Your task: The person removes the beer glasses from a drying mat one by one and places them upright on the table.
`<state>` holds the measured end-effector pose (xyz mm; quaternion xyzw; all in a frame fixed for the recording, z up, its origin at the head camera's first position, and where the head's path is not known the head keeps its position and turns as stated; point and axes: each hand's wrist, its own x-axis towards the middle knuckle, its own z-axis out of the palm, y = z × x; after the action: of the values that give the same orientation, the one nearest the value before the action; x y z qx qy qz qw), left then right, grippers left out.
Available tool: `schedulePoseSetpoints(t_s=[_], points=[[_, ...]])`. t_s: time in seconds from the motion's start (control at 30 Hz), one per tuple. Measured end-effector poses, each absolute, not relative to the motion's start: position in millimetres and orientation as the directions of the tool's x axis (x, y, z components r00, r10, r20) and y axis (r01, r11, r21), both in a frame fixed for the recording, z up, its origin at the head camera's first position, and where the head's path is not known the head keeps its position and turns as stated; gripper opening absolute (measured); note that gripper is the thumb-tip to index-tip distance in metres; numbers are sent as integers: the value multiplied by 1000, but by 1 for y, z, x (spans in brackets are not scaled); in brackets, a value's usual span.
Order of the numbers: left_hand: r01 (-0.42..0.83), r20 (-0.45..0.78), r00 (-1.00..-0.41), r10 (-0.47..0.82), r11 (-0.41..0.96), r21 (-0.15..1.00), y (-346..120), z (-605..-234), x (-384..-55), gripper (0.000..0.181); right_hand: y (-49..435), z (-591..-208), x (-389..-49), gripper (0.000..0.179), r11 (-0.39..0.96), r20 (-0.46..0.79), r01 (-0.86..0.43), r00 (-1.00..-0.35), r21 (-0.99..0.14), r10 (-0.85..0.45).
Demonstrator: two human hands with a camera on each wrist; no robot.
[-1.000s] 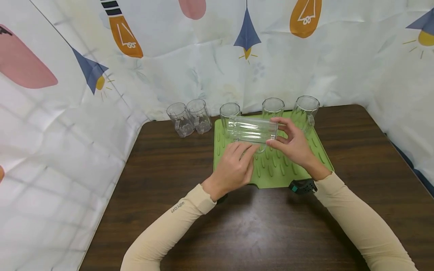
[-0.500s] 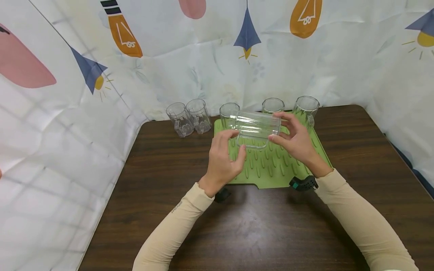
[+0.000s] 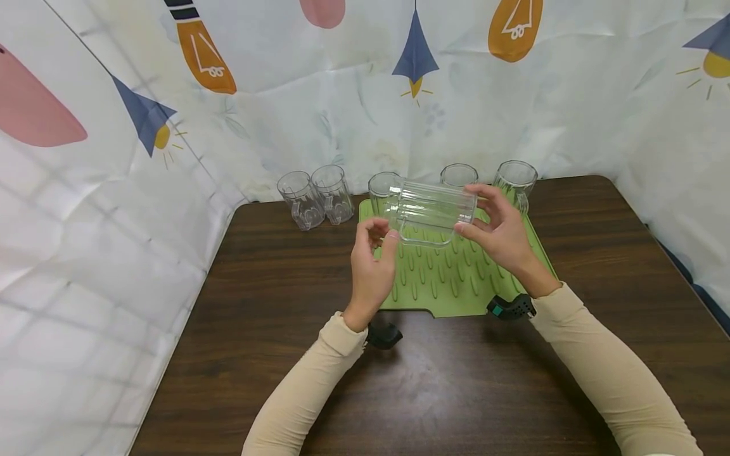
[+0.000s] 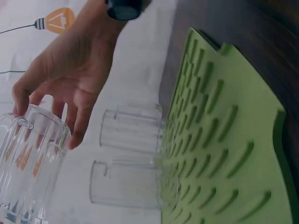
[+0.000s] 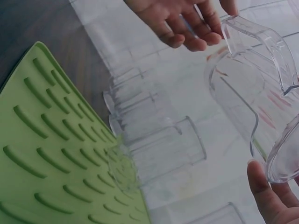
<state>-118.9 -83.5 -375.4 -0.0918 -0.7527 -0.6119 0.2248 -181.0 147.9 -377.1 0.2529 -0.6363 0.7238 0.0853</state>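
A clear glass mug (image 3: 436, 206) is held on its side above the green drying mat (image 3: 456, 294), its handle turned down toward me. My right hand (image 3: 499, 228) grips the mug's right end between thumb and fingers; the left wrist view shows this hand (image 4: 74, 70) over the round end of the mug (image 4: 28, 168). My left hand (image 3: 373, 259) is beside the mug's opposite end, fingers loosely bent. In the right wrist view, the left hand (image 5: 187, 18) has relaxed fingers apart from one another, close to the handle of the mug (image 5: 257, 93).
On the mat's back edge stand three clear mugs: one at left (image 3: 383, 185), another in the middle (image 3: 459, 174) and one at right (image 3: 515, 183). Two more mugs (image 3: 333, 196) stand left of the mat on the dark wooden table (image 3: 274, 285). A patterned curtain (image 3: 353, 95) hangs behind.
My left hand has come away from the handle side and shifted left to the mug's end. The mug, in my right hand, has moved slightly right and up in the head view.
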Motion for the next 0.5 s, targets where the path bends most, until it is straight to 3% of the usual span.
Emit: schedulePoseSetpoints(t_s=[0.3,0.5], points=[[266,245,-951,-188,-95,959,-72,-378,-124,22,147,-378,-182,69,-186,477,-445,-856,-876,-199],[142,95,-986,-134,-413,899,-61,-379,-125,17,146,-378,-183,69,-184,479,-448,-856,-875,-194]])
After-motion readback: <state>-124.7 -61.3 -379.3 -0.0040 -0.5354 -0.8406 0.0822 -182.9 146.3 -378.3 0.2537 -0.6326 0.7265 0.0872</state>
